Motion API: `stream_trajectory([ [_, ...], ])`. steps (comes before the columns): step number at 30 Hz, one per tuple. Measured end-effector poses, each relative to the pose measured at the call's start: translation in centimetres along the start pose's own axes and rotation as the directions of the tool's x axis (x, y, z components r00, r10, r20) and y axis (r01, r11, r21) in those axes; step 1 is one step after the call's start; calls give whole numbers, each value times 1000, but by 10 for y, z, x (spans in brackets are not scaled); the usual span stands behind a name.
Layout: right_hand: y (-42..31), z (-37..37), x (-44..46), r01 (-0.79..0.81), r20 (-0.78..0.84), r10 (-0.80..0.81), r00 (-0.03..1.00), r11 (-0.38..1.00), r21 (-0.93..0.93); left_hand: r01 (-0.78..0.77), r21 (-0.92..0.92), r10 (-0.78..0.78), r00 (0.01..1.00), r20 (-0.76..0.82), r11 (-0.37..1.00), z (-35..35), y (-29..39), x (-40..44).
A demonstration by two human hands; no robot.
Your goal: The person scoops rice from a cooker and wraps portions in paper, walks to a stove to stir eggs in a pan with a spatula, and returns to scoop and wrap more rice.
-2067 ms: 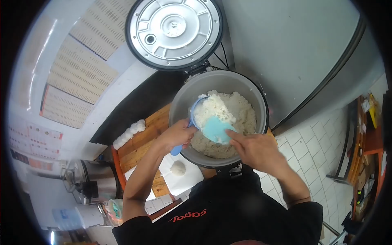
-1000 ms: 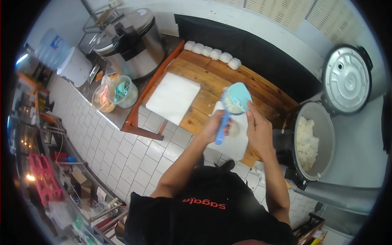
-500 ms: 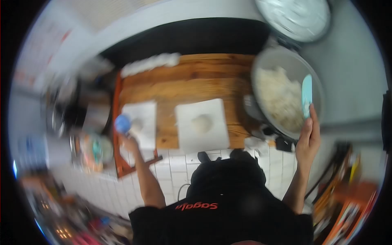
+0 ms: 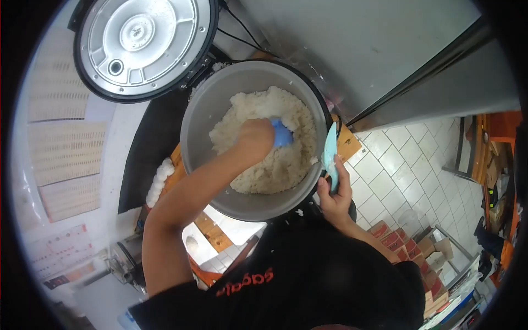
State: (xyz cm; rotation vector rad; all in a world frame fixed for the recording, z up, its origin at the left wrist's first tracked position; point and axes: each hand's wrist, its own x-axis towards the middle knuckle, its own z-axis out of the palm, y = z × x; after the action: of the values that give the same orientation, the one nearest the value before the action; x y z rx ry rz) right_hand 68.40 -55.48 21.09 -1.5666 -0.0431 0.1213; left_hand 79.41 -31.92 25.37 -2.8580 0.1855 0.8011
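Note:
A large rice cooker [image 4: 199,129] stands before me, its grey pot holding a heap of white rice [image 4: 269,104]. Inside the pot, my left hand [image 4: 256,138] is closed round a small blue cup [image 4: 283,134] pressed into the rice. The fingers hide part of the cup. At the pot's right rim, my right hand [image 4: 335,199] grips a light turquoise rice paddle [image 4: 330,147] with its blade pointing up. Grains of rice cling to the paddle. Below the pot, a rice mound [image 4: 191,242] lies on white paper [image 4: 201,252].
The cooker's metal lid [image 4: 146,47] is raised at the upper left. A row of white bundles [image 4: 159,182] lies along the wooden table's [image 4: 213,230] edge. To the right are a grey metal panel [image 4: 379,55], tiled floor [image 4: 407,148] and stacked red boxes [image 4: 399,242].
My view has turned right to the rice cooker. My left hand has moved with the blue cup from the table papers into the rice. The paddle is now at the pot's rim.

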Motion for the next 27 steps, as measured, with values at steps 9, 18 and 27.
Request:
stream_trajectory([
  [9, 4, 4, 35, 270, 3, -274, 962, 948, -166, -144, -152, 209, 663, 719, 978, -5, -10, -18],
  [18, -88, 9, 75, 672, 558, -431, 710, 653, -351, 233, -826, 38, 955, 294, 513, -5, -47, -143],
  [27, -139, 35, 70, 838, 853, -187, 488, 373, -398, 1, -856, -396, 886, 241, -518, -7, -41, -198],
])
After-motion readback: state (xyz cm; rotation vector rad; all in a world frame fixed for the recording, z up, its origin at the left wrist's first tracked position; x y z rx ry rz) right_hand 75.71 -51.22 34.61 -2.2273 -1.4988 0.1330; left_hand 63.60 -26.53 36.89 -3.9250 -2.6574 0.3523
